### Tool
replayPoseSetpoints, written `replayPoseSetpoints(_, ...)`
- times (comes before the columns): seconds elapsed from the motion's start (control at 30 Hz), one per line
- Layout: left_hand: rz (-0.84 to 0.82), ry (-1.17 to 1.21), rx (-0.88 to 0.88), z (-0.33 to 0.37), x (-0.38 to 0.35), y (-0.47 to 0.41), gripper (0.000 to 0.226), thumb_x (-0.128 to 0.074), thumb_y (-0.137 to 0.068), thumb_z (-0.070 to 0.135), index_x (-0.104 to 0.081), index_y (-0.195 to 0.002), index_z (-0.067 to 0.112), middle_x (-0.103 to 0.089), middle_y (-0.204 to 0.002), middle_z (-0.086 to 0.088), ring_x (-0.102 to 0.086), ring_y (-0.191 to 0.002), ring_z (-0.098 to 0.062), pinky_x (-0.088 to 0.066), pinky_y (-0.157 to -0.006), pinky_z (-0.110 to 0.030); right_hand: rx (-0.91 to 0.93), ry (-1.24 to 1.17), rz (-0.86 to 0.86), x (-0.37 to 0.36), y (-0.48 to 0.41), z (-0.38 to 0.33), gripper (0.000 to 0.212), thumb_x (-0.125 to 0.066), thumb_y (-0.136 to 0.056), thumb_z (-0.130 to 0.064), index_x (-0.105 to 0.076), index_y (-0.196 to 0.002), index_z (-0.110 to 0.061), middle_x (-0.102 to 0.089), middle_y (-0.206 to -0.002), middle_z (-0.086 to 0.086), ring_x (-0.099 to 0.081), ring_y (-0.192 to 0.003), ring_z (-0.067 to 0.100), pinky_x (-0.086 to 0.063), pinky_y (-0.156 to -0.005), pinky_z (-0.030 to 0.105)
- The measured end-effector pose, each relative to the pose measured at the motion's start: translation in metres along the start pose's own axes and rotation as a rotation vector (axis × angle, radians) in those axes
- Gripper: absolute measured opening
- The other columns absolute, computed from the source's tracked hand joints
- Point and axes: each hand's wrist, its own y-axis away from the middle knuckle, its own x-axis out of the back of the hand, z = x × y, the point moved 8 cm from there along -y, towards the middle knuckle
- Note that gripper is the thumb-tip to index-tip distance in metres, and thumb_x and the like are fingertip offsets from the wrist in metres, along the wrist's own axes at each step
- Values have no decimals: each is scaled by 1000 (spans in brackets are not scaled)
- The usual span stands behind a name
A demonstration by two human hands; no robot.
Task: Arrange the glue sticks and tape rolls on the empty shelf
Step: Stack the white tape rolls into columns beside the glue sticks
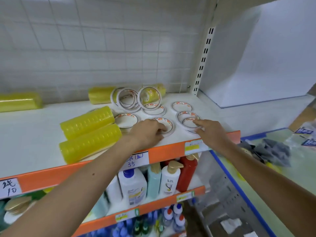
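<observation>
My left hand (148,133) pinches the front tape roll (166,123), my right hand (211,132) rests flat-fingered on the stacked tape roll (188,123); best to slide both into line rather than lift.

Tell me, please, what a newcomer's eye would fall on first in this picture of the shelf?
Two yellow wrapped packs lying side by side at the front left of the white shelf stand out first. To their right, loose tape rolls with flowery cores lie scattered, and a few lean upright at the back. The left hand grips one roll near the orange front edge, and the right hand touches another.
</observation>
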Motion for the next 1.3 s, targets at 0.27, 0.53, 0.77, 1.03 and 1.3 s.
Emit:
replayPoseSetpoints(0.27, 67, -7, 53, 2, 2, -7, 27, -54, -90, 28, -59, -116, 31, -57, -116, 3, -53, -110, -22, -42, -84, -33, 192, 178, 64, -1, -10, -2, 28, -46, -91, -10, -66, -109, -18, -64, -108, 6, -51, -100, 27, -39, -78, 31)
replayPoseSetpoints(0.53, 235, 52, 45, 2, 37, 11, 25, -51, -92, 19, -60, -115, 18, -55, -116, -5, -52, -109, -26, -45, -80, -35, 248, 87, 138, 14, -9, -23, 27, -49, -90, -7, -67, -109, -15, -65, -107, 6, -55, -101, 24, -37, -78, 27)
replayPoseSetpoints(0.77, 340, 58, 58, -35, 81, 73, 25, -51, -92, 21, -60, -115, 20, -54, -119, -1, -53, -110, -24, -48, -81, -37, 328, 33, 178, 19, 11, -97, 25, -53, -89, -9, -67, -109, -13, -66, -104, 11, -57, -100, 29, -36, -78, 26)
replayPoseSetpoints(1.03, 374, 13, 175, -163, 118, 220, 23, -52, -92, 20, -61, -113, 19, -55, -114, -3, -53, -107, -23, -47, -81, -38, 453, -65, 168, -55, 70, -259, 22, -56, -87, -10, -69, -105, -11, -67, -105, 11, -58, -101, 28, -43, -83, 34)
replayPoseSetpoints(1.3, 431, -27, 396, -302, 140, 378, 24, -55, -90, 18, -62, -112, 16, -56, -114, -6, -52, -109, -26, -47, -83, -39, 621, -101, 78, -143, 114, -443, 24, -55, -88, -13, -67, -109, -17, -66, -110, 8, -56, -104, 28, -38, -80, 31)
